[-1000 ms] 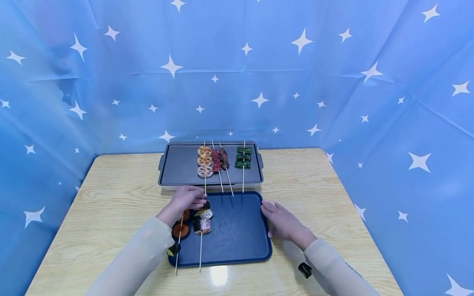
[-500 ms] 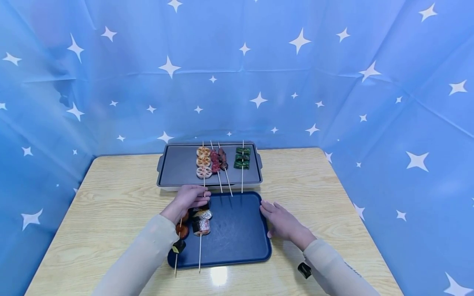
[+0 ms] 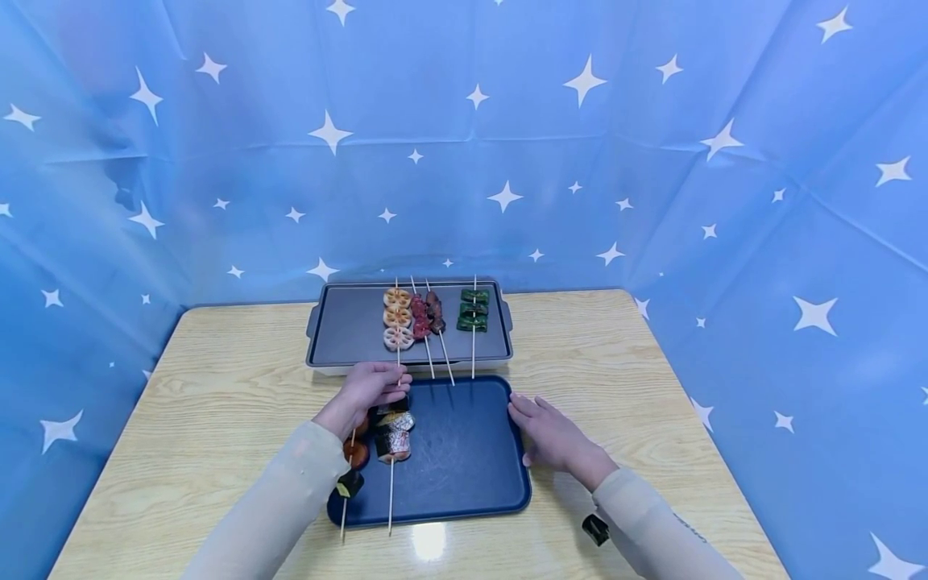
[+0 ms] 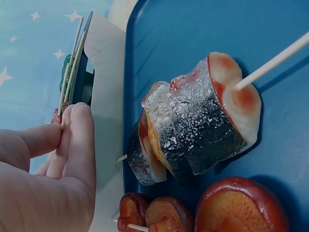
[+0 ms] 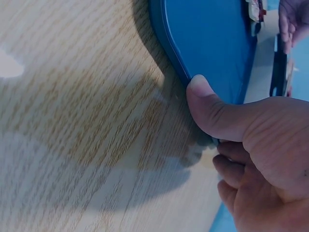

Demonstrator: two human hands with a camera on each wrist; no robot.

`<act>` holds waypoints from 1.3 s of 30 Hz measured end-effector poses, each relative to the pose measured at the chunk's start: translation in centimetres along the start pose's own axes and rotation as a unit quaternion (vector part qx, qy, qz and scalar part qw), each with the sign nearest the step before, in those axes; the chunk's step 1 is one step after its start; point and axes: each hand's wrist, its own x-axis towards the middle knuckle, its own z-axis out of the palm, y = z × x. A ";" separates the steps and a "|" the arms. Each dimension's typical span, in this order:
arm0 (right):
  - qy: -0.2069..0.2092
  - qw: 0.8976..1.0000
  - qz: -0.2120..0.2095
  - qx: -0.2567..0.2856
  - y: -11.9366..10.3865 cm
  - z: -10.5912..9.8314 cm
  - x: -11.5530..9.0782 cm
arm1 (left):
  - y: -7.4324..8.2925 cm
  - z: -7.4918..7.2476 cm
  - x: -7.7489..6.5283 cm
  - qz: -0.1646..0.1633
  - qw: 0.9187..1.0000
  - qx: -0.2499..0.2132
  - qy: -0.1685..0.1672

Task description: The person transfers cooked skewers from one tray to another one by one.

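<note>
My left hand (image 3: 370,392) pinches the bare stick end of a lotus root skewer (image 3: 397,316) between thumb and fingers. The lotus slices lie on the dark grill plate (image 3: 348,322). Below this hand, a fish skewer (image 4: 193,121) with silvery skin lies on the blue tray (image 3: 464,451), beside a mushroom skewer (image 4: 236,208) partly hidden by the left forearm. My right hand (image 3: 554,435) rests against the tray's right edge, its thumb (image 5: 205,99) touching the rim and the fingers spread along the outside.
Right of the lotus slices lie a red meat skewer (image 3: 421,316), a brown meat skewer (image 3: 435,312) and a green vegetable skewer (image 3: 474,310), sticks reaching over the plate's front edge. A small black piece (image 3: 596,530) is by the right sleeve. A starry blue curtain (image 3: 464,161) surrounds the table (image 3: 232,387).
My left hand has shifted slightly right and its fingers now hold the lotus skewer's stick end. The skewers stay in place, and the right hand keeps its place at the tray edge.
</note>
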 end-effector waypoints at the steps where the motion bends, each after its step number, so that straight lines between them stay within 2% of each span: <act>1: -0.001 1.000 0.001 -0.001 0.0 0.0 0.0 | 0.0 0.0 0.0 0.000 1.000 -0.002 0.001; 8: -0.026 0.999 0.016 -0.013 0.0 0.1 0.1 | -0.2 -0.1 0.1 0.009 1.000 -0.002 0.008; 15: -0.026 0.999 0.016 -0.013 -0.1 0.0 0.1 | -0.1 -0.2 -0.1 0.022 1.000 -0.005 0.011; 25: -0.026 0.999 0.017 -0.010 -0.2 0.0 0.1 | 0.3 -0.2 -1.0 0.032 0.999 0.000 0.016; 30: -0.024 1.000 0.014 -0.015 -0.2 -0.2 0.0 | 0.2 -0.6 -1.4 0.048 0.999 -0.005 0.013; 39: -0.023 1.000 0.015 -0.013 -0.2 -0.3 0.0 | -0.1 -1.5 -2.8 0.060 0.998 0.019 0.008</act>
